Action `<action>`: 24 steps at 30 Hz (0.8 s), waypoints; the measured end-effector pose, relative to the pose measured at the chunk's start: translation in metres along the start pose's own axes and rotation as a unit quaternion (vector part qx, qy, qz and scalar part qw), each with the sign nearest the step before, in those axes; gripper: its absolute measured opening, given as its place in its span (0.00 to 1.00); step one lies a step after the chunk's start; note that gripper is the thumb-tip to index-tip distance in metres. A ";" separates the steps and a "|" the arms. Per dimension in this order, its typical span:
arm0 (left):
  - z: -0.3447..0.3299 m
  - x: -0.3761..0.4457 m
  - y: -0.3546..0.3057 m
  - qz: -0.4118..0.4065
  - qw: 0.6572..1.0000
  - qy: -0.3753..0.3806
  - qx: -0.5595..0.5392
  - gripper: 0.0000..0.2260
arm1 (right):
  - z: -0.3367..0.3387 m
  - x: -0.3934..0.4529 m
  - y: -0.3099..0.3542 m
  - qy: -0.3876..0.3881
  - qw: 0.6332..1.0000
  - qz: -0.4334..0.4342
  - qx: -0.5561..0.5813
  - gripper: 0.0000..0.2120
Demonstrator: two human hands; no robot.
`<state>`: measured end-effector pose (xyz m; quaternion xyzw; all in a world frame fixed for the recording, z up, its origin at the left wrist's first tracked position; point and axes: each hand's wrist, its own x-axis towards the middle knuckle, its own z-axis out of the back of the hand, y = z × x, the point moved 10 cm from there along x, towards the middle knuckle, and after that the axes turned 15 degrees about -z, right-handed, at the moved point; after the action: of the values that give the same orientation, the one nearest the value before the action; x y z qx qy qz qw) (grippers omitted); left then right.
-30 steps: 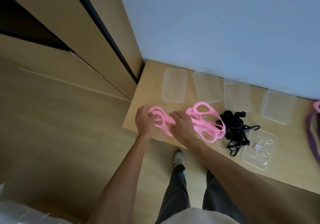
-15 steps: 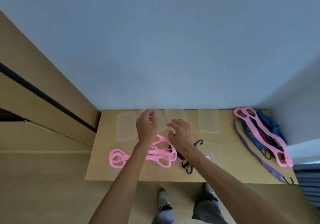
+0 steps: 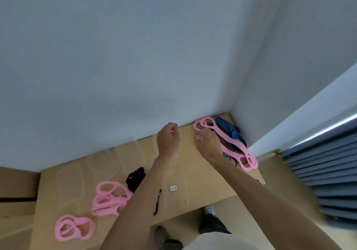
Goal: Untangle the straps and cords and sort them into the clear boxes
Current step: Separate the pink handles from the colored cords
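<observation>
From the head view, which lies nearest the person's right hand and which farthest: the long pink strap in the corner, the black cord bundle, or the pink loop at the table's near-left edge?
1. Long pink strap, beside the right hand in the corner.
2. Black cord bundle, mid-table.
3. Pink loop, near-left edge.

No text or label here can be read.

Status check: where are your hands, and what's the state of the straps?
Both hands over the table's far right: right hand at the corner pile's pink strap, left hand empty. Pink straps and black cords unsorted near left. Nothing blocking.
</observation>
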<state>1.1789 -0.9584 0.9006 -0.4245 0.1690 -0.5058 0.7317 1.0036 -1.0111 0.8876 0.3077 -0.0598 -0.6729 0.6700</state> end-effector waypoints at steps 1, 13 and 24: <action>-0.024 0.004 -0.006 0.006 1.000 0.023 0.006 0.09 | 0.011 0.010 -0.023 -0.003 1.000 -0.026 0.001 0.10; -0.242 0.017 -0.018 0.100 0.967 0.234 0.016 0.22 | 0.033 0.065 -0.235 0.044 0.965 -0.257 0.016 0.20; -0.269 0.022 0.042 0.452 0.846 -0.011 -0.283 0.17 | 0.006 0.070 -0.323 0.108 0.896 -0.419 0.103 0.21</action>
<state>1.0314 -1.0932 0.7142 -0.4953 0.4702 -0.0446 0.7292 0.7274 -1.0481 0.7099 0.4423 0.0785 -0.8439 0.2932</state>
